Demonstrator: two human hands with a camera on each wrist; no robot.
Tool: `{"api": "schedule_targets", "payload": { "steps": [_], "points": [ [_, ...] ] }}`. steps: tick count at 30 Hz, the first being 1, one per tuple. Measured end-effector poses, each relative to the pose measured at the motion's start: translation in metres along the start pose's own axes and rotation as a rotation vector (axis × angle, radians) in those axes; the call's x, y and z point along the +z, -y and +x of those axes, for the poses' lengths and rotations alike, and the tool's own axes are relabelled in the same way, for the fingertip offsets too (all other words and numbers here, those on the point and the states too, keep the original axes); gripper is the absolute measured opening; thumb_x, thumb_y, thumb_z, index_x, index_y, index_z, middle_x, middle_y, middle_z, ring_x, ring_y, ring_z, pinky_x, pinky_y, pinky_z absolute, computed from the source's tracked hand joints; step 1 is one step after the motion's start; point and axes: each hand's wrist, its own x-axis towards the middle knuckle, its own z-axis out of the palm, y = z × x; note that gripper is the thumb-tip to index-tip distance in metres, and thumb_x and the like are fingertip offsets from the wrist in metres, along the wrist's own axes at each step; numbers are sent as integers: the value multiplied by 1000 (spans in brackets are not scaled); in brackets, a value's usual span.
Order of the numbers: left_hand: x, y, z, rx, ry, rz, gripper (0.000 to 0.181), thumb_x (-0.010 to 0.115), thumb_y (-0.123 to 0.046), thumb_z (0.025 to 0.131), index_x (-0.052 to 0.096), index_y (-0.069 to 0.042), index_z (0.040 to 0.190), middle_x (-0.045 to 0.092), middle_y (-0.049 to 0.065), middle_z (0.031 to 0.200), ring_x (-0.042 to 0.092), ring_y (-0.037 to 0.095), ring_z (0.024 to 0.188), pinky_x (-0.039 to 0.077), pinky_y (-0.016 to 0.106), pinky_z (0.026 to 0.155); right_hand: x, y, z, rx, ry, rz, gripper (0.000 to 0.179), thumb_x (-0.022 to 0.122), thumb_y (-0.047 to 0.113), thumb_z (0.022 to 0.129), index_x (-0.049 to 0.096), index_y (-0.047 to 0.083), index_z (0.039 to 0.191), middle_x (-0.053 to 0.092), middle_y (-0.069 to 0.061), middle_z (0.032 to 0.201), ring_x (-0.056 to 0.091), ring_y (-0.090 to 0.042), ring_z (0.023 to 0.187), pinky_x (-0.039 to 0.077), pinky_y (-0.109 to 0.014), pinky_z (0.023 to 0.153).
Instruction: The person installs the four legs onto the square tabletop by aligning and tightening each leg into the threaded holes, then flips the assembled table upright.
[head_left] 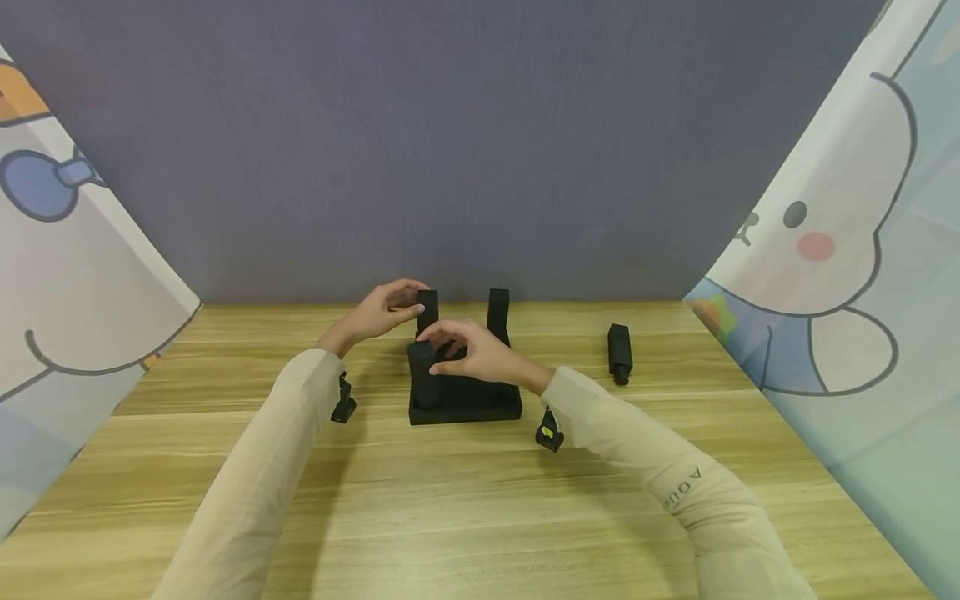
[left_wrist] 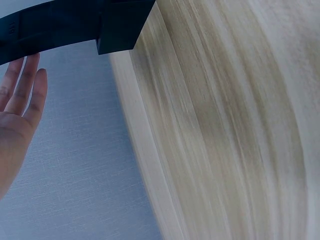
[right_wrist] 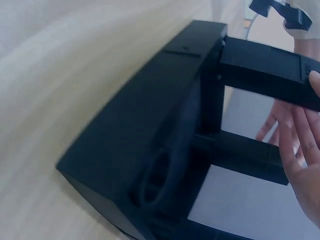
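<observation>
A black frame (head_left: 465, 410) with a flat base stands on the table, with a round hole (right_wrist: 156, 175) in its base. My right hand (head_left: 480, 354) holds a black post (head_left: 424, 375) at the base's front left corner, thumb on one face and fingers at the other side. My left hand (head_left: 382, 310) is at the upright post (head_left: 427, 310) at the back left; its fingers (left_wrist: 22, 95) look straight in the left wrist view, partly hidden behind black plastic. Another upright post (head_left: 498, 312) rises at the back right, touched by neither hand.
A loose black post (head_left: 619, 350) with a round peg at one end lies to the right on the wooden table (head_left: 450, 517). A grey panel (head_left: 450, 150) rises behind the table, and printed cartoon sheets (head_left: 825, 275) flank it.
</observation>
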Motion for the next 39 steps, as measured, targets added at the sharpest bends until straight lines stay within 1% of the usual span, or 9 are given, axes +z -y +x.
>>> {"api": "schedule_targets", "payload": {
  "steps": [4,8,14,19,23,25,32,33,39],
  "points": [
    [1,1,1,-6,-6,4,40,56,-24,92,46,-13,129,49,16,129,48,32,120,41,49,98,6,-1,-4,21,-83,-6,43,72,17,79,55,11,118,60,-5,107,58,-16,96,51,-33,81],
    [2,1,1,-9,-1,5,41,56,-24,92,45,-12,130,47,16,132,45,32,123,39,49,99,7,8,-9,30,-114,13,43,72,11,78,55,5,117,60,-11,106,58,-23,95,51,-39,81],
    [3,-7,-2,-14,11,-23,40,53,-16,93,44,-7,131,50,20,127,48,35,119,40,51,96,1,24,-12,-6,-37,15,49,69,5,80,48,-4,124,54,-19,121,55,-31,103,48,-47,85],
    [2,-25,-10,-16,17,-23,41,52,-10,93,42,-1,132,47,24,129,46,39,120,40,52,97,0,11,-5,-5,21,-20,49,67,10,83,49,5,127,52,-10,127,54,-22,107,49,-37,87],
    [1,-29,-12,-21,13,-16,41,52,-10,93,42,0,132,46,24,130,45,39,121,40,51,98,0,3,-3,-15,12,-33,46,68,16,83,51,12,126,55,-5,123,55,-16,104,50,-29,84],
    [1,-29,-12,-19,10,-14,40,52,-10,93,42,0,131,46,25,129,45,39,121,39,51,98,2,1,-3,-26,-12,-43,45,69,17,83,53,12,124,56,-4,120,56,-15,100,51,-28,82],
    [1,1,-1,12,-15,-1,39,56,-22,92,47,-12,129,51,17,126,49,32,119,41,49,97,10,0,-8,-30,-133,-68,45,73,20,78,56,11,119,60,-4,114,58,-17,92,51,-30,78],
    [1,1,0,12,-16,1,39,56,-22,92,47,-11,128,50,17,126,49,33,119,40,50,97,11,-1,-8,-33,-141,-64,45,73,20,78,56,12,118,60,-5,115,58,-17,92,51,-31,78],
    [1,-1,0,7,-13,-8,39,56,-22,92,47,-12,129,51,17,125,49,32,119,41,49,97,8,-2,-9,-42,-108,-51,49,73,19,78,52,11,123,57,-5,121,57,-16,97,51,-37,81]
  ]
}}
